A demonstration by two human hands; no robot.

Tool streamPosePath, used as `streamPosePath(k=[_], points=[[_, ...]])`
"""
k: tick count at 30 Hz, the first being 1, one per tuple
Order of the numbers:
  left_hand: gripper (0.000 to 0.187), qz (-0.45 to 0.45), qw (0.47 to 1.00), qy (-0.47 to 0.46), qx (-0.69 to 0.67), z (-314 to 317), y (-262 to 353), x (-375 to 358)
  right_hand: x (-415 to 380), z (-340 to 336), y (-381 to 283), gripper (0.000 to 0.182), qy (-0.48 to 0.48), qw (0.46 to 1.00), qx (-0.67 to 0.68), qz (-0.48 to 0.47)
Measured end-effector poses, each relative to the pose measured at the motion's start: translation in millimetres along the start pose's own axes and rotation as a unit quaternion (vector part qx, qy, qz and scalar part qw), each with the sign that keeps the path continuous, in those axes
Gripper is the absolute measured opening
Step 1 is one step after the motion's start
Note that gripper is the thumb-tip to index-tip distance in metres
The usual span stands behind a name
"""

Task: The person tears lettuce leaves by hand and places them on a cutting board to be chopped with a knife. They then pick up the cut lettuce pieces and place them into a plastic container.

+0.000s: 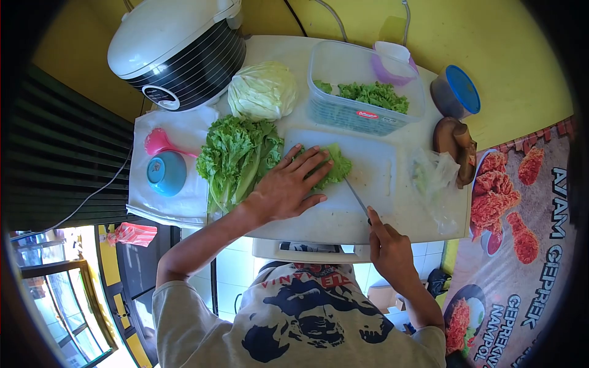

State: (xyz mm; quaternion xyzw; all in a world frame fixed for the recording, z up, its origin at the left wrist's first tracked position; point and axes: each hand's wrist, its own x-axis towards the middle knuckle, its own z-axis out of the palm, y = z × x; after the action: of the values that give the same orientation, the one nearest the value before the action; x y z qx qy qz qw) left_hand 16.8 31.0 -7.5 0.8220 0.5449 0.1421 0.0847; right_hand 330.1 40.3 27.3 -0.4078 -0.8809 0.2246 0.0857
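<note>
My left hand lies flat with fingers stretched over a lettuce leaf on the white cutting board, pressing it down. Part of the leaf is hidden under the fingers. My right hand is wrapped round the handle of a knife, whose blade points up and left to the leaf's right edge. Left of the board, a heap of green lettuce sits beside my left wrist. A clear plastic container behind the board holds cut lettuce.
A cabbage and a rice cooker stand at the back left. On a white cloth are a blue bowl and a pink ladle. To the right are a plastic bag, a brown stone mortar and a blue-lidded tub.
</note>
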Motion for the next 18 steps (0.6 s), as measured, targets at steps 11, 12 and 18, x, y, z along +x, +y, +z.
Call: streamPosePath(k=[11, 12, 18], points=[[0.071, 0.014, 0.998, 0.013, 0.058, -9, 4, -9, 47, 20, -1, 0.048, 0.094, 0.995, 0.004, -0.043], [0.072, 0.009, 0.998, 0.006, 0.058, -11, 4, -11, 48, 20, 0, 0.048, 0.102, 0.994, -0.003, -0.035], [0.074, -0.004, 0.999, 0.006, 0.043, -6, 4, -16, 50, 18, -3, 0.055, 0.116, 0.993, 0.021, -0.030]])
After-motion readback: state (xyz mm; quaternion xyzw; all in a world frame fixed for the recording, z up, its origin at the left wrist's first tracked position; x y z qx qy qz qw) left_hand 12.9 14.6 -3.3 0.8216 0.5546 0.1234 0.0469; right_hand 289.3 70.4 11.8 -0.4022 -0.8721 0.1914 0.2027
